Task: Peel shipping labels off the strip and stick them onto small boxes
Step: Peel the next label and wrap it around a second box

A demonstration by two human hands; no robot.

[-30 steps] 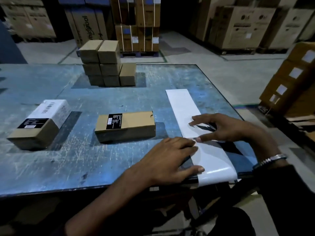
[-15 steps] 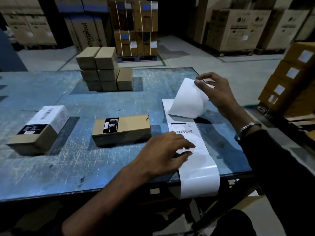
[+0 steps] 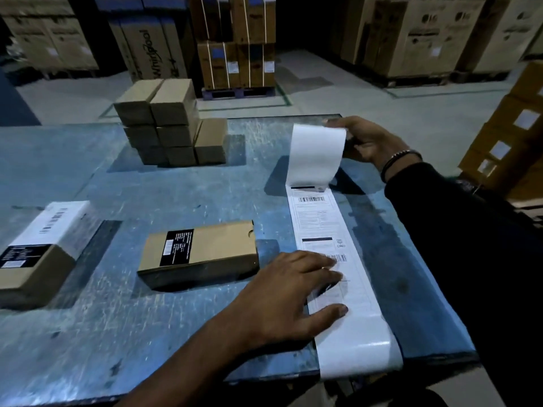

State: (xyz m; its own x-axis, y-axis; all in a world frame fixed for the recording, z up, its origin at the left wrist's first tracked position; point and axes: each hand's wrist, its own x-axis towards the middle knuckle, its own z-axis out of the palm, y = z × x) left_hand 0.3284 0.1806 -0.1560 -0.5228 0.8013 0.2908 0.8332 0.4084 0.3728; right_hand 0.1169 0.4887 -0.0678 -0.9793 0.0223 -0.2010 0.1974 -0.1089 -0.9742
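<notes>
Head view: glossy white label strip point(image 3: 338, 230) lies lower right on the scratched blue table point(image 3: 147, 333), pinned by the left hand point(image 3: 291, 295), fingers flat and spread. Right hand point(image 3: 367, 139) pinches its curled-up far end; a matte cardboard box point(image 3: 199, 254) sits centre.

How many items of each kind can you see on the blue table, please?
Plain stacked boxes: 7 visible
Box with black label only: 1
Box with white shipping label: 1
Label strip: 1
Total: 10
</notes>
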